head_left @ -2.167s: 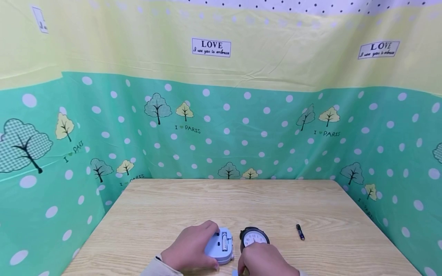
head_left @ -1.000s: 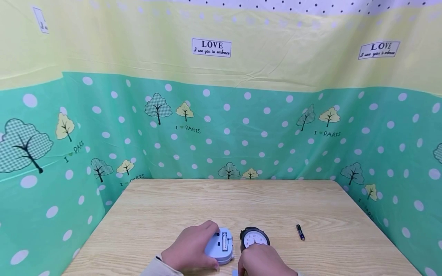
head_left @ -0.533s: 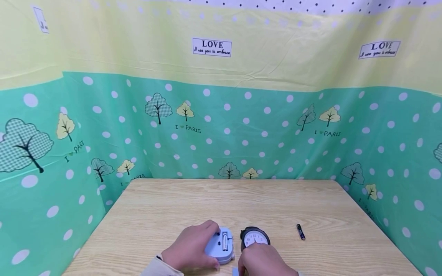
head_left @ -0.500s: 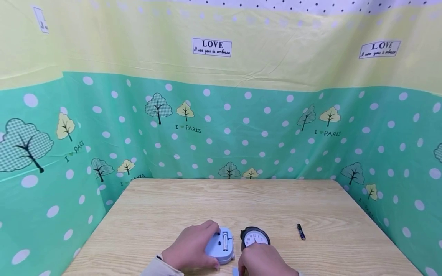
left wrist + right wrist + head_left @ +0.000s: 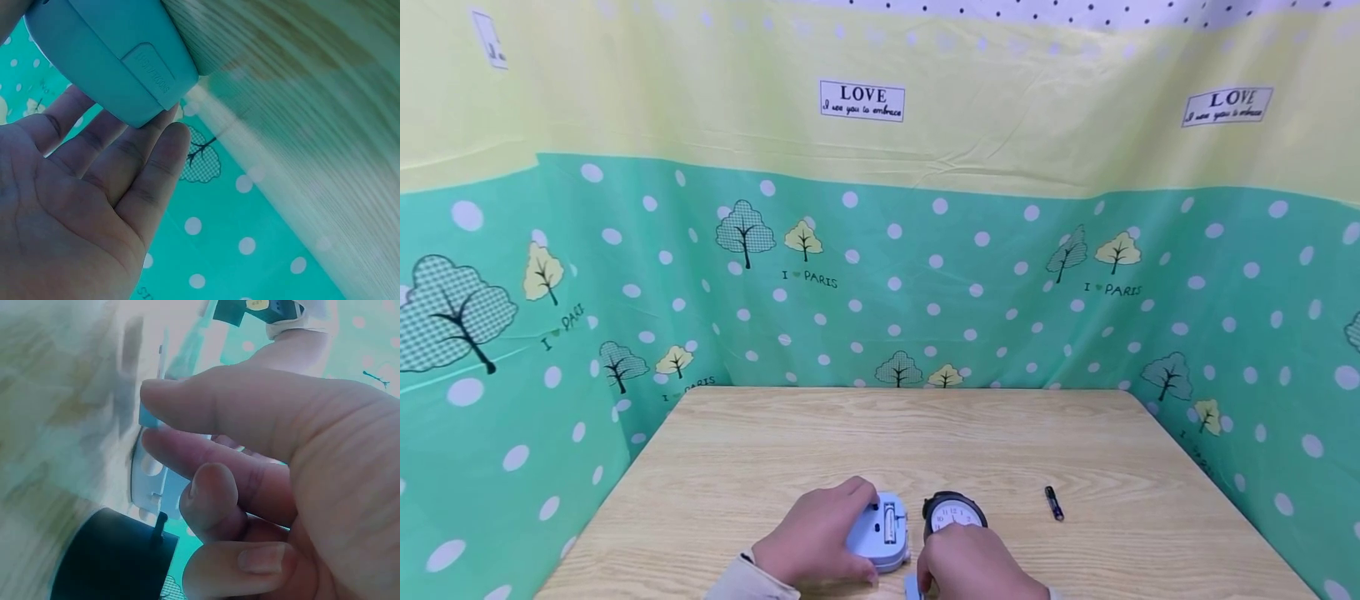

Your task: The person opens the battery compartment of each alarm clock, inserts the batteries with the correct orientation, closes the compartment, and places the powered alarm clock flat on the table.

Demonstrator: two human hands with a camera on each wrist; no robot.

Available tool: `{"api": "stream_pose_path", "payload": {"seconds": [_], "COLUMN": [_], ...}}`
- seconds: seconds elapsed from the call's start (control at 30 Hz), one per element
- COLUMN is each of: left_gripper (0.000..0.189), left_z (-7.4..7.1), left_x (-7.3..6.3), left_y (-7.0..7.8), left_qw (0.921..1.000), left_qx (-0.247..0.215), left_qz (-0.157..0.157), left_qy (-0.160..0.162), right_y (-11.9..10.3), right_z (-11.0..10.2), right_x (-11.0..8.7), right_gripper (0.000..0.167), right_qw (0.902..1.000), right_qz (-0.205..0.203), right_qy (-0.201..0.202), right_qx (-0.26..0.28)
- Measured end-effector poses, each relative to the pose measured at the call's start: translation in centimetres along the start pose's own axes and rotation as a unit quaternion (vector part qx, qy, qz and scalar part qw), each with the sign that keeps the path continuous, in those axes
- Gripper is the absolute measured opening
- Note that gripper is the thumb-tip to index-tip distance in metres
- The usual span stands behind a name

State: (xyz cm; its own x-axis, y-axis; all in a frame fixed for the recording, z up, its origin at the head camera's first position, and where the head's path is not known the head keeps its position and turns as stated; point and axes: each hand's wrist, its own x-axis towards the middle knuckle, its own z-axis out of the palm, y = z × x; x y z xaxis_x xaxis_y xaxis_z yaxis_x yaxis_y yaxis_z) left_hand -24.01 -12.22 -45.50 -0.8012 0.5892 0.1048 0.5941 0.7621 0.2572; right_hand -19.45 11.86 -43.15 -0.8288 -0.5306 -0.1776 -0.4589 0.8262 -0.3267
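Note:
A light blue alarm clock (image 5: 872,546) lies back up on the table, a battery (image 5: 890,523) showing in its open compartment. My left hand (image 5: 820,532) holds the clock from its left side, thumb at the near edge and fingers along the far one. In the left wrist view, fingertips touch the casing (image 5: 119,56). My right hand (image 5: 973,562) pinches a small light blue battery cover (image 5: 913,587) between thumb and index finger, just off the clock's near right corner. The right wrist view shows part of this cover (image 5: 147,417); the fingers hide the rest.
A black round alarm clock (image 5: 955,510) with a white dial sits right behind my right hand, which covers its lower part. Farther right lies a loose dark battery (image 5: 1054,503). Patterned curtain (image 5: 880,292) surrounds the wooden table (image 5: 775,442) at the back and sides.
My right hand has shifted very slightly away from the near edge, so more of the battery cover shows. My left hand and both clocks stay put.

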Motion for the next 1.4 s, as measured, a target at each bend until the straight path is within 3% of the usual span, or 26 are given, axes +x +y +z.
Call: {"api": "stream_pose_path", "payload": {"seconds": [0.2,0.63,0.97,1.17,1.4], "left_gripper": [0.083,0.082,0.083,0.081,0.080], "left_z": [-0.1,-0.1,-0.2,-0.2,-0.4], "left_x": [0.0,-0.1,-0.1,-0.2,-0.2], "left_y": [0.1,0.0,0.2,0.2,0.4], "left_qw": [1.0000,0.9999,1.0000,0.9999,0.9997], "left_qx": [-0.003,-0.009,-0.007,-0.006,0.000], "left_qz": [-0.006,0.002,0.002,0.011,0.016], "left_qy": [-0.006,0.005,0.003,0.011,0.017], "right_y": [-0.3,-0.7,-0.2,-0.3,0.0], "right_z": [-0.8,-2.0,-2.2,-2.6,-3.3], "right_x": [-0.1,-0.5,-0.6,-0.5,-0.1], "right_gripper": [0.006,0.012,0.017,0.023,0.012], "right_qw": [1.0000,0.9986,0.9934,0.9930,0.9917], "right_qz": [0.002,-0.018,-0.059,-0.051,-0.041], "right_qy": [-0.001,0.050,0.097,0.106,0.122], "right_qx": [-0.001,-0.007,-0.019,0.005,0.003]}}
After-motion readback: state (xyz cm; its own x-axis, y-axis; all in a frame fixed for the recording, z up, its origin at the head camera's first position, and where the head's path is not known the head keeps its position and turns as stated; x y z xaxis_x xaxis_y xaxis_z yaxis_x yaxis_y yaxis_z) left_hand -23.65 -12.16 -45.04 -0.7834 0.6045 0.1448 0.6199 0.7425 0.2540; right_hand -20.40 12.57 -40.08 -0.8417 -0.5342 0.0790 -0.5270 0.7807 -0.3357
